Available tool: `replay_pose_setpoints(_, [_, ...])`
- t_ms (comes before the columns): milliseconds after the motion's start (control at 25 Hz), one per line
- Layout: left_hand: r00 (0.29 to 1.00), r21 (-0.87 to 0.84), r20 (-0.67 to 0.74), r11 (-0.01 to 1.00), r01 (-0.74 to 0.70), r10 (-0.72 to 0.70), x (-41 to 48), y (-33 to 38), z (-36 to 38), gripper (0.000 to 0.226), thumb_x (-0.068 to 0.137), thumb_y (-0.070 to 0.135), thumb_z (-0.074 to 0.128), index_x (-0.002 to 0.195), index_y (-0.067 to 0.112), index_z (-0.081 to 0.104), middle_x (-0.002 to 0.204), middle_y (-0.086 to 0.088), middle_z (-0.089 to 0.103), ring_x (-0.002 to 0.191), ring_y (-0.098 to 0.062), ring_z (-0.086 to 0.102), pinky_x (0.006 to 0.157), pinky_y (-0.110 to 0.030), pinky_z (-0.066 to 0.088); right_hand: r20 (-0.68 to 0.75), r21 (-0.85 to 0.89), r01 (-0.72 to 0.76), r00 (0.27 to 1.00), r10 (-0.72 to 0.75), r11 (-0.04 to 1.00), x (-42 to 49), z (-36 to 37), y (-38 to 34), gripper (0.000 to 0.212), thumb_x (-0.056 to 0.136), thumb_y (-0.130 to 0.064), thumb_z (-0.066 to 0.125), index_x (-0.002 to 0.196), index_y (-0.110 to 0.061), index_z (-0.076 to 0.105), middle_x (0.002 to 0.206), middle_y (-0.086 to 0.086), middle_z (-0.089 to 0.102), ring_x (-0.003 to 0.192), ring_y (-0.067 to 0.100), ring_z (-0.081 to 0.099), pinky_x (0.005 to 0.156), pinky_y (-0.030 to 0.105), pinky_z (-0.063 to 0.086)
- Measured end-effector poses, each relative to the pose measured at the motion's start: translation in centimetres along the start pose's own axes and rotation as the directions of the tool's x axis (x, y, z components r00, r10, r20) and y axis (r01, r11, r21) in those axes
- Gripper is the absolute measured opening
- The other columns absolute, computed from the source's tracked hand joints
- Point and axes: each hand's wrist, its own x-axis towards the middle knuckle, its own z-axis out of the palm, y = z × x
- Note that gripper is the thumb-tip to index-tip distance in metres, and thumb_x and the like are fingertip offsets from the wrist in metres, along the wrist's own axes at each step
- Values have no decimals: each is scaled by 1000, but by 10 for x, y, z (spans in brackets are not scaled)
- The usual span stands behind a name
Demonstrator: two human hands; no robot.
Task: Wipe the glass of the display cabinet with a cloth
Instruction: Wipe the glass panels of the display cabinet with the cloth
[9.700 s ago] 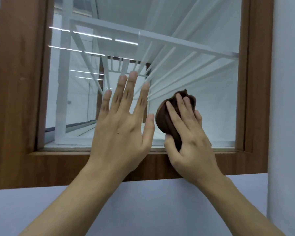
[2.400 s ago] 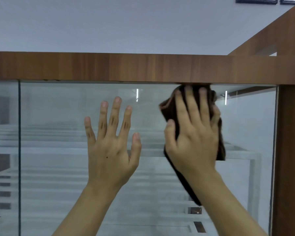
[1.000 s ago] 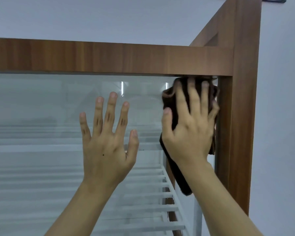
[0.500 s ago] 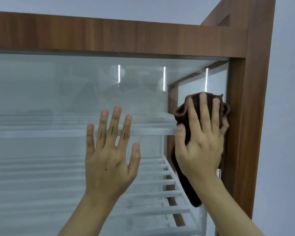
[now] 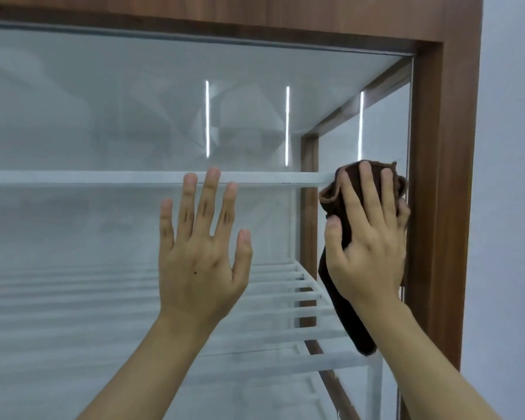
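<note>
Wall (image 5: 509,177): pale and plain, to the right of the cabinet.
Display cabinet (image 5: 437,207): brown wooden frame; its top rail and right post meet at the upper right corner.
Glass (image 5: 88,116): front pane set in the frame, with three thin vertical light reflections (image 5: 207,116) in its upper part.
Shelves (image 5: 103,178): white, behind the glass; one bar runs level with the fingertips and a slatted one lies lower.
Left hand (image 5: 200,262): flat against the glass, fingers spread and straight, holding nothing, just left of the cloth.
Right hand (image 5: 367,250): fingers laid straight over the cloth, pressing it to the glass beside the right post.
Cloth (image 5: 352,322): dark brown, under the right palm; folds bunch above the fingertips and a tail hangs below the wrist.
</note>
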Motion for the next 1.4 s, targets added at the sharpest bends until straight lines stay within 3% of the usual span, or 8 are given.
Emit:
replay_pose_setpoints(240, [1000,25,-7,1000,1,-1,0,1,1,63,103,39,32,159,11,26,168,-12,17,157,-32,9,127,-51,6,46,-33,93,995,-91,995,-77,-11,20,57,98,-35,42,153,-21,39,165,6,30,157,30,20,126,54,17])
replay_pose_setpoints(440, [1000,10,2,1000,-6,6,0,-2,-2,65,102,40,34,159,11,26,169,-11,15,157,-30,8,127,-50,6,-13,14,-110,994,110,994,11,1,-12,59,101,-39,36,158,-24,35,169,2,23,159,25,10,128,51,6])
replay_pose_setpoints(600, [1000,7,0,1000,-9,9,-10,-10,-4,65,102,39,35,159,11,24,169,-11,14,157,-30,8,127,-50,7,89,13,163,983,-164,987,-48,13,-46,61,97,-36,46,156,-21,39,168,4,26,158,27,14,126,55,15])
replay_pose_setpoints(680, [1000,8,4,1000,-13,13,-19,-17,-5,64,102,38,35,159,11,25,169,-11,15,157,-30,9,127,-49,7,109,-29,213,972,-209,977,-83,4,-25,61,96,-37,47,154,-22,42,166,5,29,157,29,19,124,56,20])
replay_pose_setpoints(880, [999,11,17,1000,-28,28,-33,-31,-10,62,103,39,34,158,11,28,168,-10,17,157,-28,11,128,-45,7,-7,-16,-124,992,124,992,-15,-1,-1,61,100,-43,36,158,-24,34,169,1,23,159,25,11,125,61,13])
replay_pose_setpoints(1120, [999,-4,2,999,-36,36,-35,-43,-11,63,102,39,37,159,12,27,168,-10,16,157,-28,11,127,-46,10,96,-2,227,969,-225,974,-83,23,-82,61,95,-35,50,155,-23,41,167,3,28,158,27,17,125,55,20])
replay_pose_setpoints(1280, [999,-5,-14,999,-31,31,-40,-59,-14,62,102,39,37,158,12,30,168,-10,19,157,-28,12,127,-49,13,45,-60,48,998,-45,997,-81,7,-25,60,97,-38,42,155,-22,39,166,6,30,157,29,18,119,65,24])
replay_pose_setpoints(1400, [999,-18,-9,999,-42,42,-41,-62,-15,62,103,39,35,158,12,30,168,-10,19,157,-27,12,127,-46,10,-33,-8,-114,993,113,993,-27,15,-51,61,99,-39,38,158,-24,35,169,2,24,159,26,11,124,62,15])
